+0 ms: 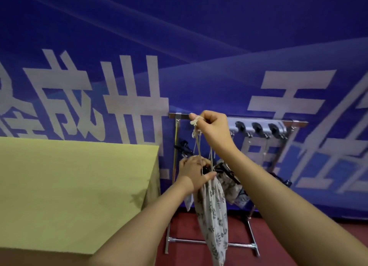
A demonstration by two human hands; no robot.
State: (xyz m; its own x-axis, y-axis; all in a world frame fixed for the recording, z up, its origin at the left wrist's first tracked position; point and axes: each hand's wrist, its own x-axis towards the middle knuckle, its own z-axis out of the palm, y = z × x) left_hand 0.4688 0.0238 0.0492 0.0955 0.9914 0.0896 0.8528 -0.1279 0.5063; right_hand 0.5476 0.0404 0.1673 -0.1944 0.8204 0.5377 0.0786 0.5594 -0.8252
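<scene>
A white drawstring pouch (211,216) with a dark leaf print hangs in front of a metal rack (296,122). My left hand (194,173) grips the pouch's gathered mouth, thumb across the top. My right hand (212,129) is raised to the rack's top bar and pinches the pale drawstring (198,144), which runs taut down to the pouch. The cord's knotted end loops over my right forefinger.
A yellow-covered table (69,186) fills the left. More patterned pouches (232,184) and black items hang on the rack behind. A grey hook strip with black knobs (258,128) sits on the top bar. Blue banner wall behind, red floor (298,241) below.
</scene>
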